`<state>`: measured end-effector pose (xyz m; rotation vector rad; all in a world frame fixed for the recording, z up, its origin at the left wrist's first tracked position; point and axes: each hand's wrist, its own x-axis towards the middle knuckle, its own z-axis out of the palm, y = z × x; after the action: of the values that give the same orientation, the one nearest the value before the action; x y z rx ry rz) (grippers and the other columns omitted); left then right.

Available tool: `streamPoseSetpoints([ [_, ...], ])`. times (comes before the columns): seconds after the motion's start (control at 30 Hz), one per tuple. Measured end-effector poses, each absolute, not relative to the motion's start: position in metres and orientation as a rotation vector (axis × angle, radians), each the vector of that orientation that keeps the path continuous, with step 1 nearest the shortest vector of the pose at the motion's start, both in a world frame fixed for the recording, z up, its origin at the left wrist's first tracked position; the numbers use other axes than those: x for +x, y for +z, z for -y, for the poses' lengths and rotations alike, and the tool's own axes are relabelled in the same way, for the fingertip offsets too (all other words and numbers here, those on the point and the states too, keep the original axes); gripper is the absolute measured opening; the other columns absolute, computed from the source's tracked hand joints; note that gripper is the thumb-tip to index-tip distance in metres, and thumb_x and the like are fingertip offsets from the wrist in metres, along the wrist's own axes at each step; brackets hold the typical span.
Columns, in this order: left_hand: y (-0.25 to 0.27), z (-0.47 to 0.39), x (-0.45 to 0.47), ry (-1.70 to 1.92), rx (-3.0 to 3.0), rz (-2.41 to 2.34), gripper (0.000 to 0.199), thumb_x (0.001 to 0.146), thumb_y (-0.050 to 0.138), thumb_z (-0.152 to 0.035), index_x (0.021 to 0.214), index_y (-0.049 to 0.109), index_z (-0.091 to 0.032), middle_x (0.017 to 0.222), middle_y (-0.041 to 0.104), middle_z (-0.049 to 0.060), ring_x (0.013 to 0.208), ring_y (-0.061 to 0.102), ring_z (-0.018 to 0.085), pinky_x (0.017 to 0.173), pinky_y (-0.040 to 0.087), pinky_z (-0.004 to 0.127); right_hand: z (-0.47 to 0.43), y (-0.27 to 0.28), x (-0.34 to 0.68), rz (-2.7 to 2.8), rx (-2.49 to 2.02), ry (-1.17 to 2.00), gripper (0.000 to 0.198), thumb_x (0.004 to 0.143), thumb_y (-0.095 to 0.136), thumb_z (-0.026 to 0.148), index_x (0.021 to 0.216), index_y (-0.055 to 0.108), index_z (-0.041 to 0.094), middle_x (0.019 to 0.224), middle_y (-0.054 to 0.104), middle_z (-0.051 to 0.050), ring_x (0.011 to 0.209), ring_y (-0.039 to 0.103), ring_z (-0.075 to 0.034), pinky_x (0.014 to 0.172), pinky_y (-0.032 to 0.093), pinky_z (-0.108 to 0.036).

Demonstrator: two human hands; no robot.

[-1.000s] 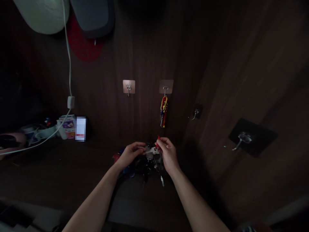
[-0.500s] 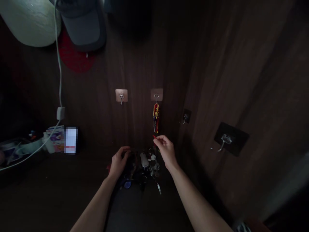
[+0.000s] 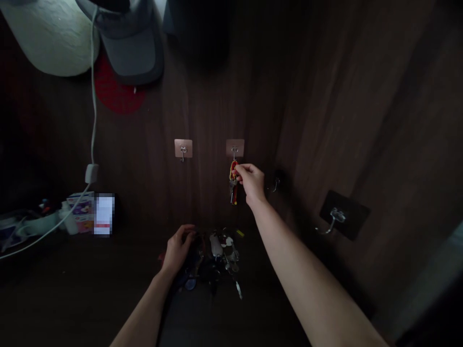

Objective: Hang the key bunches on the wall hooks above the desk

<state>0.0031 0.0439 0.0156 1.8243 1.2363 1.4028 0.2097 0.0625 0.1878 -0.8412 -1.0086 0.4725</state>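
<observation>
Corded keys (image 3: 233, 188), red and yellow strands, hanging on the back panel (image 3: 210, 188) from the right one of two tan-backed adhesive hooks (image 3: 235, 148), above the back edge of the wooden surface (image 3: 119, 279). Right hand (image 3: 253, 182) on them, thumb and fingers pinched together on the cord, just under the hook; which strand, too small to tell.

Below: key pile (image 3: 231, 255) near the surface's back edge, with grey fob (image 3: 216, 246), blue round tag (image 3: 190, 284), yellow strip (image 3: 240, 233). Left hand (image 3: 177, 248) at pile's left side, fingers loosely bent; too dark to tell if they grip anything.

Other tan-backed hook (image 3: 183, 148) left of the keys, same panel. Black-backed hook (image 3: 339, 215) on right side panel, smaller dark hook (image 3: 277, 183) just behind right wrist.

Toward the surface's back left corner: printed boxes (image 3: 83, 205), white bottle (image 3: 68, 219), pixelated white rectangle (image 3: 104, 212). White cable (image 3: 94, 101) runs down past them. Grey visor cap (image 3: 132, 55), pale hat (image 3: 58, 38), red disc (image 3: 119, 101) high on back panel, left.
</observation>
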Motion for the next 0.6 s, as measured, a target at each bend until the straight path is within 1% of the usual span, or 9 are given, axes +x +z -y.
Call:
streamPoseSetpoints([
  [0.2,0.016,-0.045,0.003,1.383,1.803,-1.25,0.026,0.078,0.051,-0.033,0.099,0.059,-0.022,0.086,0.07,0.001,0.083,0.066,0.018,0.077,0.049,0.03,-0.08,0.212,0.216,1.032,-0.903,0.423,0.012,0.066,0.062,0.026,0.063,0.055,0.017,0.054,0.062,0.002,0.046,0.051,-0.007,0.043,0.034,-0.018],
  [0.4,0.015,-0.045,0.003,1.373,1.812,-1.237,0.027,0.079,0.05,-0.034,0.101,0.058,-0.022,0.086,0.069,0.001,0.081,0.065,0.017,0.075,0.049,0.029,-0.09,0.216,0.215,1.041,-0.967,0.437,0.011,0.068,0.06,0.018,0.059,0.053,0.017,0.046,0.057,0.004,0.037,0.044,-0.005,0.038,0.029,-0.017],
  [0.6,0.013,-0.046,0.003,1.371,1.814,-1.246,0.028,0.078,0.051,-0.035,0.102,0.058,-0.022,0.086,0.069,0.001,0.08,0.066,0.017,0.075,0.049,0.029,-0.091,0.212,0.215,1.008,-1.002,0.519,0.017,0.072,0.06,0.024,0.06,0.051,0.018,0.046,0.058,0.003,0.035,0.043,-0.005,0.037,0.03,-0.017],
])
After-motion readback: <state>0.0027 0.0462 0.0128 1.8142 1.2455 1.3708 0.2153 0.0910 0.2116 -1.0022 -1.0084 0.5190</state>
